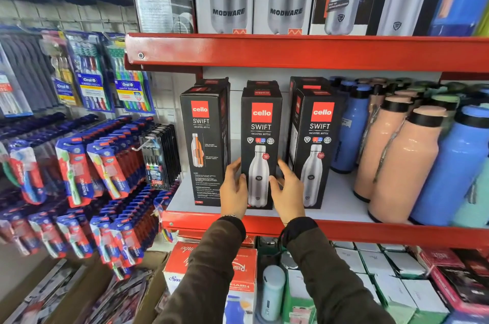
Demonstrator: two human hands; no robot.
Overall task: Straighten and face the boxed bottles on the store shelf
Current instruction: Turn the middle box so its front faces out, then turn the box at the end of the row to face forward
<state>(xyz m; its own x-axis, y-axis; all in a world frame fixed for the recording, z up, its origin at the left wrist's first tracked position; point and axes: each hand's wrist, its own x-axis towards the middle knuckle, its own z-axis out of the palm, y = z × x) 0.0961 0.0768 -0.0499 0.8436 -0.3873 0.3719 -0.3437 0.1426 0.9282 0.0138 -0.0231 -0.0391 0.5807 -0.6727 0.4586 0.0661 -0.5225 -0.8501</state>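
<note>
Both hands, left hand point(232, 187) and right hand point(287, 191), are pinching the middle box point(260, 144); we are risking toppling neighbouring boxes.

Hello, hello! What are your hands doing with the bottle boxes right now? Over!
Left hand and right hand clasp middle box, one each side. Left box shows its side panel. Nothing in the way.

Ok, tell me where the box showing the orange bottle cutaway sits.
That box stands leftmost of the three front cello boxes on the white shelf, at its left end, just left of the middle box between both hands.
</note>
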